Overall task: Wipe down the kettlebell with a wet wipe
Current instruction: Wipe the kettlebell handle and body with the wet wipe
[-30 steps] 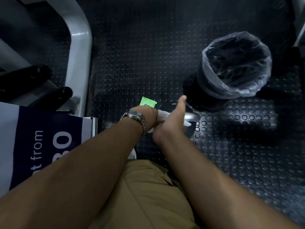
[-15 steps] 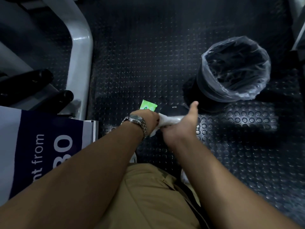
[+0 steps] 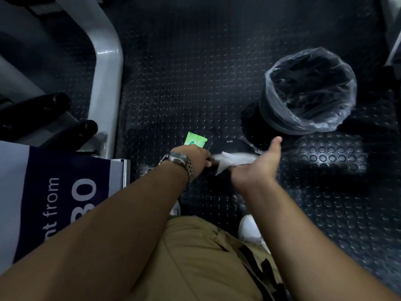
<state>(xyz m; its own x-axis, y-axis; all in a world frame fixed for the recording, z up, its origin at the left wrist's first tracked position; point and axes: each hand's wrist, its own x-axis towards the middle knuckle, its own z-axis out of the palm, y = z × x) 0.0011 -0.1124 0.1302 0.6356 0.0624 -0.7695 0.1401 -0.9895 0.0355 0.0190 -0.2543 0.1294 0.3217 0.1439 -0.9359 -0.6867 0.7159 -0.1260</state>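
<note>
— Two hands down low: left hand (image 3: 195, 157) curled, seemingly round the kettlebell (image 3: 230, 145) handle; it sits on the rubber floor (image 3: 219, 192) between them.
— The wet wipe (image 3: 236, 159) is limp, draped over it, with the right hand (image 3: 258, 168) open-palmed against it. Heavy, rigid iron, I'd judge: steady it by the handle.

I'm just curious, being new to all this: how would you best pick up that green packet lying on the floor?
Probably pinch the green packet across its two long edges near the far end, coming straight down from above. It lies flat on the studded floor, and its near end is hidden behind the left hand.
</note>
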